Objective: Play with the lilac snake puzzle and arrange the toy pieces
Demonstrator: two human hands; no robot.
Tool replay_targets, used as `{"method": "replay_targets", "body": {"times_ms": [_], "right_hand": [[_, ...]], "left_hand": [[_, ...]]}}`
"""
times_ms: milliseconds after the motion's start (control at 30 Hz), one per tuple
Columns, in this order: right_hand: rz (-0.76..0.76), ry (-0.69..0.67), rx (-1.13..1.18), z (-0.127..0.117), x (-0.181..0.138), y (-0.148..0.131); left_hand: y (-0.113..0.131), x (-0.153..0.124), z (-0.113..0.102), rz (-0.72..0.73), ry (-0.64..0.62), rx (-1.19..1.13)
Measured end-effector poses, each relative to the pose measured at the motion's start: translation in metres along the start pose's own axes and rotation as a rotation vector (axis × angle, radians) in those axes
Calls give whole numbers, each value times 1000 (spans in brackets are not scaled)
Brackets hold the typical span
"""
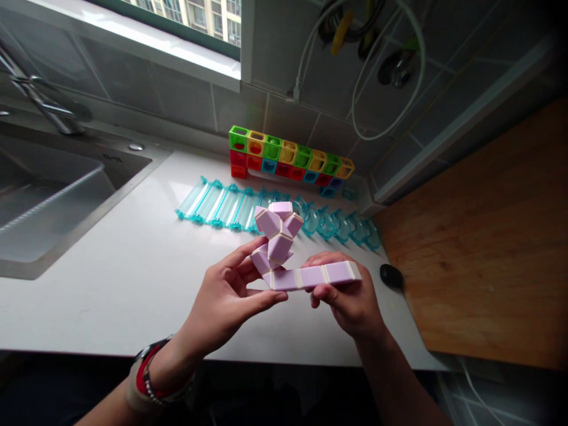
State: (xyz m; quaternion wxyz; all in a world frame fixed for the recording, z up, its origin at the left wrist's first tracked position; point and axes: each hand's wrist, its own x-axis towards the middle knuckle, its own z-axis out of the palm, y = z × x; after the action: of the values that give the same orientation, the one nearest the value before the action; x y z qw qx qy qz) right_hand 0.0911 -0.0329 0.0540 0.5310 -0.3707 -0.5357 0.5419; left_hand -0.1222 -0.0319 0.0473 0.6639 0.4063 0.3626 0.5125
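Note:
A lilac snake puzzle with pale edges is held up over the white counter. Its right part runs as a straight bar, while the left part is twisted into a stacked, angular cluster. My left hand grips the bend at the lower left, thumb below the bar and fingers behind the cluster. Around the straight bar, my right hand is closed, with the thumb in front and the fingers behind. The fingers behind the puzzle are partly hidden.
Behind the hands, turquoise clear plastic track pieces lie across the counter. A row of coloured blocks stands by the wall. A sink is at left, a wooden panel at right, with a small black object beside it.

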Motion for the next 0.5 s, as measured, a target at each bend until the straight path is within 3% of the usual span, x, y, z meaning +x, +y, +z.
{"method": "replay_targets", "body": {"times_ms": [233, 367, 500], "right_hand": [[-25, -105, 2, -8, 2, -2], [-81, 43, 2, 7, -4, -5], [-177, 169, -112, 17, -7, -8]], "left_hand": [[-4, -2, 6, -46, -93, -47], [-4, -4, 11, 17, 14, -49], [-4, -6, 15, 8, 21, -54]]}}
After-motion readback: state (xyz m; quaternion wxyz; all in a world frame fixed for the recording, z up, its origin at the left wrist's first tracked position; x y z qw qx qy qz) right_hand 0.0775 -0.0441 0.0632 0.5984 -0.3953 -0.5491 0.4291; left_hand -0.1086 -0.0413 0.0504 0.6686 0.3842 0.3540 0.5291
